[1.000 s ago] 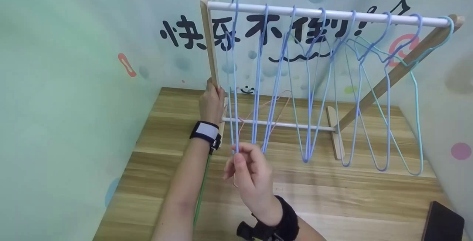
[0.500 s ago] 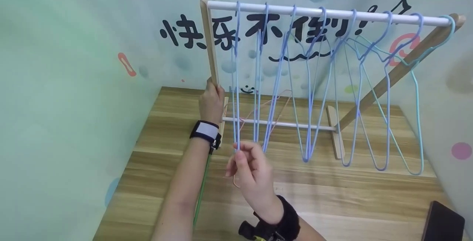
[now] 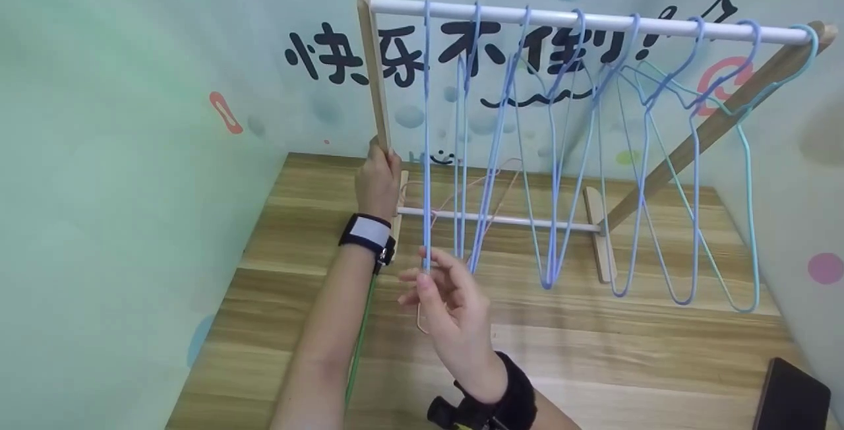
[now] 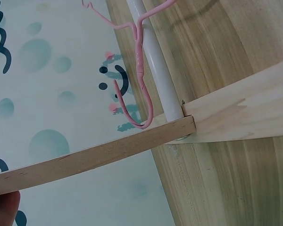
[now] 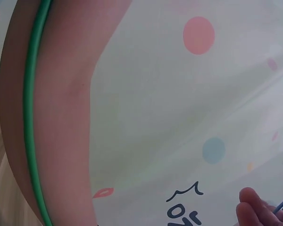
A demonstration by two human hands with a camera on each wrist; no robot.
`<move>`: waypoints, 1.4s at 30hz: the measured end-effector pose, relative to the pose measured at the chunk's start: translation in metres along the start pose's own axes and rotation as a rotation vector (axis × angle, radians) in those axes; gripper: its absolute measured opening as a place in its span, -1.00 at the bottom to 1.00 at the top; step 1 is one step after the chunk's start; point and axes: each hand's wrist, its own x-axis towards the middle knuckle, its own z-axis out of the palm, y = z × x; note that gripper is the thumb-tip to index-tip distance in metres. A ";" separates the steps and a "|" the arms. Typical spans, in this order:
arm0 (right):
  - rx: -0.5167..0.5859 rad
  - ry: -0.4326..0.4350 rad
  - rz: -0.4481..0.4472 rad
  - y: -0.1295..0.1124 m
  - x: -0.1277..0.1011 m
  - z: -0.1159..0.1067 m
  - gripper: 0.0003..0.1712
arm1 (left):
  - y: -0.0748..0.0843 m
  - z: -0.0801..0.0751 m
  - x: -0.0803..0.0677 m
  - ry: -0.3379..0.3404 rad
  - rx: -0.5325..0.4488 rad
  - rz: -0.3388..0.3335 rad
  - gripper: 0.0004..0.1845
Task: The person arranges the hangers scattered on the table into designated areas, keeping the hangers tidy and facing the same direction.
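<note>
In the head view my left hand (image 3: 377, 183) grips the wooden upright (image 3: 374, 74) at the left end of a clothes rack. Its fingertip (image 4: 4, 207) shows under that upright in the left wrist view. My right hand (image 3: 455, 314) pinches the lower end of the leftmost blue clothes hanger (image 3: 426, 153) between thumb and forefinger, the other fingers spread loosely. This hanger is edge-on, its hook over the white top rail (image 3: 501, 14). In the right wrist view the same hanger (image 5: 282, 204) shows as a short blue piece by the fingers.
Several blue hangers (image 3: 552, 173) hang along the rail, with a turquoise one (image 3: 748, 206) at the right end. A pink hanger (image 4: 140, 56) is behind the rack's lower bar (image 4: 160, 75). Green wire (image 5: 29, 108) runs along my left forearm. A black flat object (image 3: 791, 394) lies at right.
The leftmost hanger's hook has come down from above the rail onto it, and the hanger has turned edge-on. My right hand's other fingers have spread. The left hand stays still.
</note>
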 end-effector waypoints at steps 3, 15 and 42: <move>-0.030 0.009 -0.037 0.002 -0.002 0.000 -0.58 | 0.000 0.000 -0.001 -0.004 -0.005 0.002 -0.71; -0.178 0.029 -0.088 0.008 -0.014 -0.006 -0.39 | -0.003 0.002 -0.002 -0.003 0.006 0.001 -0.68; -0.381 -0.009 -0.014 0.046 -0.062 -0.025 -0.62 | -0.004 0.001 -0.001 0.018 0.004 0.044 -0.67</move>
